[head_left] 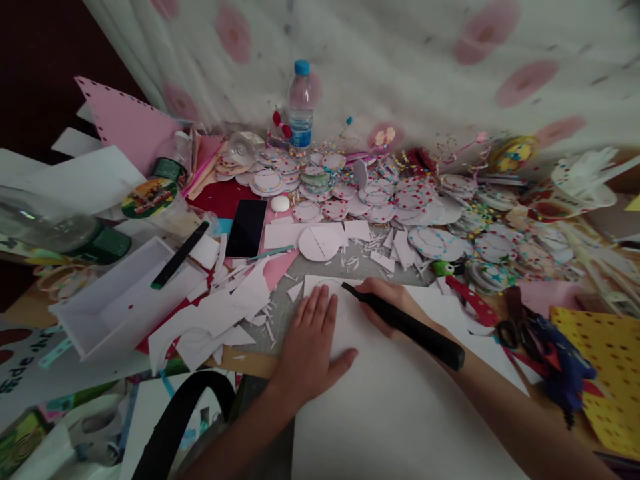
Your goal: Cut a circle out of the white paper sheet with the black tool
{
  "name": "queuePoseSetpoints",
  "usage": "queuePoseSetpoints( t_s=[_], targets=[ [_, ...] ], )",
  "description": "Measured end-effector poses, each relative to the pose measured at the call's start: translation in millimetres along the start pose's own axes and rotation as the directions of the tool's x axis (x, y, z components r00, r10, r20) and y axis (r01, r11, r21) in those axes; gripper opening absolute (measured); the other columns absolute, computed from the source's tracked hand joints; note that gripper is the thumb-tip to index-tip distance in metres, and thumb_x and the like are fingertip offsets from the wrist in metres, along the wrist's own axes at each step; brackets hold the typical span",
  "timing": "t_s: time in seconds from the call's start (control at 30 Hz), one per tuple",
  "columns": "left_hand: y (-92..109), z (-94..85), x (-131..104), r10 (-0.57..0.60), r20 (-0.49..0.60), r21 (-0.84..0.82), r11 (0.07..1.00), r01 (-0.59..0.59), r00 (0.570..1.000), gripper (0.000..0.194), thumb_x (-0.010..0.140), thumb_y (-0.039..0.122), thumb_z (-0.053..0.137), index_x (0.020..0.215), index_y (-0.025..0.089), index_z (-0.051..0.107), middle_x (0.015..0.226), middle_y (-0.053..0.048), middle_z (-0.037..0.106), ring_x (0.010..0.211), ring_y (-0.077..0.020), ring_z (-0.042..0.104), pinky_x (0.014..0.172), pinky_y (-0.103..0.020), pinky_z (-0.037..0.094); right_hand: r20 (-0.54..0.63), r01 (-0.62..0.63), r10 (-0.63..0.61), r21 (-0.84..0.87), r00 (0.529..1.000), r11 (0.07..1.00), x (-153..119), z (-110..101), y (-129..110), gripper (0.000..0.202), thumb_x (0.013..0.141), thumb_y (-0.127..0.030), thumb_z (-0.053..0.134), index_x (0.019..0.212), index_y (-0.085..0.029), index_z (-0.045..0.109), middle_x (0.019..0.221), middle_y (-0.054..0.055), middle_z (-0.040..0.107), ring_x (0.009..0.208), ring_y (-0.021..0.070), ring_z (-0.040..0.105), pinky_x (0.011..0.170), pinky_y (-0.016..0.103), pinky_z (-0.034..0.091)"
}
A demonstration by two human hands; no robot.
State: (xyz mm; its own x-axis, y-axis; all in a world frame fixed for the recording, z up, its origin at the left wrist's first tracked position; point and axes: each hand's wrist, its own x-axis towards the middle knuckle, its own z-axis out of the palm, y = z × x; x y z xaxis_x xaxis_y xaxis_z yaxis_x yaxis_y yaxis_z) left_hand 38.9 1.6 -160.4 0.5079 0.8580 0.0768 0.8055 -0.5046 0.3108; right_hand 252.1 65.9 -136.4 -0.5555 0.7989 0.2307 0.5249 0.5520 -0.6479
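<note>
A large white sheet (350, 413) lies in front of me, its far edge just beyond my fingers. My left hand (310, 353) rests flat on its left part, fingers together and thumb out to the side. A faint curved line shows on the paper near those fingertips. My right hand (385, 300) grips a thick black pen (420, 333), whose dark tip points left toward the sheet's far edge, close to my left fingers. Whether the tip touches the paper I cannot tell. Beyond the sheet lies a round white paper disc (320, 242) with lines across it.
Paper scraps (220, 307) cover the left side. Behind stand piles of beaded white discs (380, 193) and a water bottle (301, 107). A phone (247, 228), a white box (120, 300) and another black pen (181, 255) lie left; scissors (513, 320) lie right.
</note>
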Motion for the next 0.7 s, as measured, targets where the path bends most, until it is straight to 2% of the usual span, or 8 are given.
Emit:
queuePoseSetpoints(
  t_s=[0.13, 0.27, 0.53, 0.7],
  targets=[
    [0.5, 1.3, 0.7, -0.005, 0.007, 0.013, 1.0, 0.005, 1.0, 0.086, 0.089, 0.057, 0.047, 0.151, 0.004, 0.019, 0.16, -0.021, 0.013, 0.149, -0.032, 0.009, 0.119, -0.048, 0.019, -0.019, 0.054, -0.055, -0.058, 0.998, 0.997, 2.0, 1.9, -5.1, 0.02, 0.081, -0.017, 0.05, 0.1, -0.022, 0.052, 0.077, 0.004, 0.062, 0.066, 0.0173, 0.061, 0.058, 0.027, 0.05],
    [0.3, 2.3, 1.0, -0.007, 0.001, 0.009, 1.0, 0.007, 1.0, 0.086, 0.089, 0.057, 0.048, 0.151, 0.005, 0.02, 0.16, -0.021, 0.015, 0.149, -0.0327, 0.01, 0.118, -0.049, 0.02, -0.056, 0.003, -0.005, -0.043, 0.998, 0.999, -3.2, 7.5, -10.9, 0.017, 0.082, -0.018, 0.05, 0.098, -0.024, 0.052, 0.073, 0.002, 0.058, 0.062, 0.0165, 0.058, 0.055, 0.027, 0.048],
    [2.2, 1.3, 1.5, -0.022, -0.016, 0.003, 1.0, 0.022, 1.0, 0.085, 0.088, 0.055, 0.05, 0.15, 0.005, 0.022, 0.16, -0.021, 0.015, 0.149, -0.0337, 0.011, 0.117, -0.05, 0.021, -0.241, -0.117, 0.113, -0.003, 0.964, 0.993, -15.3, 31.3, -23.3, 0.016, 0.082, -0.018, 0.053, 0.097, -0.025, 0.049, 0.073, 0.002, 0.055, 0.061, 0.0175, 0.056, 0.055, 0.028, 0.048],
    [2.5, 0.6, 2.2, -0.026, 0.0, -0.002, 1.0, 0.026, 1.0, 0.086, 0.087, 0.056, 0.052, 0.149, 0.003, 0.026, 0.16, -0.022, 0.015, 0.149, -0.0347, 0.01, 0.118, -0.05, 0.019, -0.307, -0.12, 0.105, -0.03, 0.946, 0.992, -14.8, 41.3, -31.8, 0.021, 0.081, -0.014, 0.053, 0.099, -0.024, 0.048, 0.075, 0.002, 0.055, 0.063, 0.0166, 0.057, 0.057, 0.026, 0.048]
  ],
)
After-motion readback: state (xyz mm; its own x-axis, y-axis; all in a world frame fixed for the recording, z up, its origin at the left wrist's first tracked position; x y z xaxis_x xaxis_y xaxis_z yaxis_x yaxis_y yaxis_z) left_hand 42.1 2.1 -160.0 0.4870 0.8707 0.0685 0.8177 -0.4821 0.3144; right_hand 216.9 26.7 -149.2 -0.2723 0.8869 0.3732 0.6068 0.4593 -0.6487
